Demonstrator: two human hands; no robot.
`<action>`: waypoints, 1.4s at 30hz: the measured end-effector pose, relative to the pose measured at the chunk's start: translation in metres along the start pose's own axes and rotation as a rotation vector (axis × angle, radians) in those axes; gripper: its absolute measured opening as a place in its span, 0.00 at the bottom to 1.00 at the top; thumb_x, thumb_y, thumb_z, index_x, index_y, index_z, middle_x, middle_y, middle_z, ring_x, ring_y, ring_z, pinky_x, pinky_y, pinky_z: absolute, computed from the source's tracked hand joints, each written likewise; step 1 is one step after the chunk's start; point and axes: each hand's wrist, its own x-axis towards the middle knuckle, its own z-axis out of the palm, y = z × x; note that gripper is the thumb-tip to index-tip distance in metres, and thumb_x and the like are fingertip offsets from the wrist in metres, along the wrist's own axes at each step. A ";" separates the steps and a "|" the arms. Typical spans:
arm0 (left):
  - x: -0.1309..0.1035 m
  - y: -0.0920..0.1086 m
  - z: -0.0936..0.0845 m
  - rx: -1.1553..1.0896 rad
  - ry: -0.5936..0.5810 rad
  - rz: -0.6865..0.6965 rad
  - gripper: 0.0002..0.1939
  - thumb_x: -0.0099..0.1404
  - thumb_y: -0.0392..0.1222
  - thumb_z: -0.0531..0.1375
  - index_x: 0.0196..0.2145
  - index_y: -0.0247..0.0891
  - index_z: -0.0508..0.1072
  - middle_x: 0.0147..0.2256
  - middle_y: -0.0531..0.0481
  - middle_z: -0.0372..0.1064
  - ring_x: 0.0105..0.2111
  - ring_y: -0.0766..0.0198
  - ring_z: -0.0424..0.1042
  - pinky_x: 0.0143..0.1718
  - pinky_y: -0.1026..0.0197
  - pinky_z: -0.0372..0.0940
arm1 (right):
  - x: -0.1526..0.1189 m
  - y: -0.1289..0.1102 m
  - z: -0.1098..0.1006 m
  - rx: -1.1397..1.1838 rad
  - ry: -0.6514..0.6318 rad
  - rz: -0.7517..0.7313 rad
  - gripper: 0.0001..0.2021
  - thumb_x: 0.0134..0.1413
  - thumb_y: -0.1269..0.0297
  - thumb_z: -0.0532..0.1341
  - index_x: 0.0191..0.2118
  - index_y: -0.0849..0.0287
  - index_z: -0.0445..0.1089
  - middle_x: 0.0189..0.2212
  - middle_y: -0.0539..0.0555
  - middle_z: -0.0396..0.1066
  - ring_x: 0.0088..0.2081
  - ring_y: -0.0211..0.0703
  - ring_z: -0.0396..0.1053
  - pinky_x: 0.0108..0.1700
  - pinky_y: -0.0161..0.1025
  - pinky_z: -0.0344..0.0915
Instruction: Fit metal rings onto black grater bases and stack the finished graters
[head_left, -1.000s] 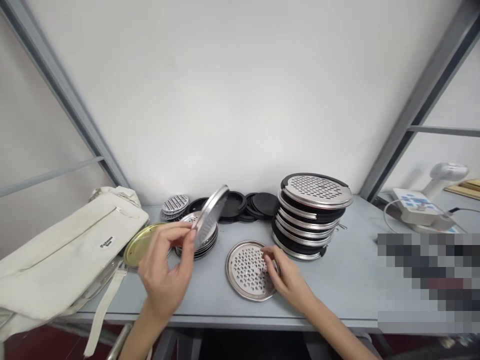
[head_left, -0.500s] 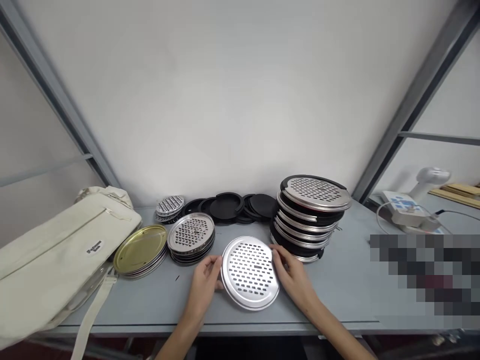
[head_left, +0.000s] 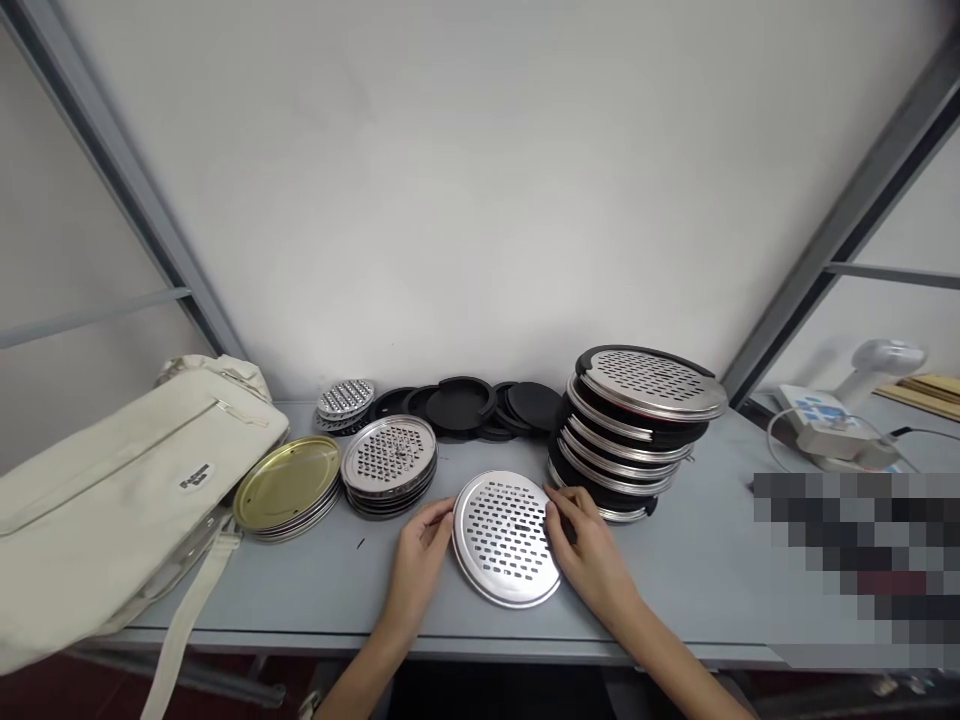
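Observation:
A round silver grater plate [head_left: 506, 540] with rows of slots lies low over the front of the table, between both hands. My left hand [head_left: 421, 545] grips its left rim, thumb near the edge. At its right rim, my right hand [head_left: 589, 540] is closed with thumb and fingers on the edge. Just left of my left hand stands a stack of metal grater discs [head_left: 390, 460] with raised teeth. Beyond my right hand rises a tall stack of silver plates with black rims [head_left: 649, 385].
Gold-coloured round lids [head_left: 289, 485] are stacked beside a cream bag [head_left: 142, 480] at the left. Small grater discs [head_left: 345, 398] and several black round pieces [head_left: 459, 405] line the back by the wall. A white device with a cable [head_left: 825, 420] stands at the far right.
The slotted plate has come down and sits flatter to the table, with both hands still at its rim. The view has shifted slightly.

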 end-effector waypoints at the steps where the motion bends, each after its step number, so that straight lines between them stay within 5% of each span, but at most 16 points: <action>1: 0.000 0.000 0.000 0.013 -0.011 0.015 0.18 0.60 0.49 0.59 0.44 0.35 0.74 0.49 0.42 0.69 0.51 0.55 0.68 0.55 0.54 0.61 | 0.000 0.001 0.001 -0.010 0.022 -0.021 0.18 0.64 0.61 0.47 0.51 0.64 0.67 0.40 0.61 0.63 0.43 0.48 0.66 0.47 0.48 0.66; 5: -0.001 0.000 0.000 0.055 -0.039 0.032 0.18 0.61 0.49 0.59 0.45 0.37 0.74 0.50 0.43 0.69 0.52 0.55 0.66 0.56 0.54 0.60 | -0.001 0.004 0.005 -0.036 0.045 -0.079 0.16 0.63 0.62 0.49 0.50 0.60 0.67 0.44 0.61 0.61 0.46 0.50 0.65 0.49 0.50 0.66; 16: 0.001 -0.016 0.001 0.082 -0.080 0.016 0.22 0.62 0.47 0.59 0.52 0.36 0.68 0.54 0.40 0.64 0.53 0.55 0.65 0.56 0.52 0.60 | -0.002 -0.003 -0.002 -0.065 -0.169 -0.101 0.20 0.65 0.58 0.47 0.59 0.56 0.55 0.55 0.60 0.58 0.58 0.49 0.57 0.59 0.50 0.57; 22: -0.001 -0.014 0.001 0.133 -0.094 0.071 0.20 0.63 0.46 0.58 0.51 0.38 0.67 0.54 0.41 0.64 0.52 0.55 0.66 0.55 0.53 0.60 | -0.008 -0.003 -0.008 -0.187 -0.356 -0.238 0.56 0.37 0.35 0.62 0.67 0.57 0.37 0.65 0.67 0.39 0.65 0.64 0.37 0.61 0.61 0.47; 25: -0.002 -0.013 0.001 0.148 -0.104 0.082 0.19 0.64 0.46 0.56 0.51 0.38 0.67 0.53 0.41 0.64 0.52 0.56 0.66 0.55 0.54 0.60 | -0.009 -0.002 -0.011 -0.209 -0.425 -0.273 0.63 0.30 0.32 0.63 0.68 0.59 0.33 0.66 0.68 0.33 0.66 0.65 0.34 0.61 0.59 0.46; 42: -0.002 -0.005 0.003 0.163 -0.048 0.118 0.11 0.62 0.43 0.57 0.42 0.37 0.69 0.45 0.43 0.68 0.46 0.57 0.68 0.51 0.54 0.62 | -0.011 -0.004 -0.008 -0.240 -0.285 -0.318 0.56 0.39 0.38 0.63 0.67 0.60 0.35 0.66 0.70 0.30 0.65 0.67 0.37 0.59 0.60 0.48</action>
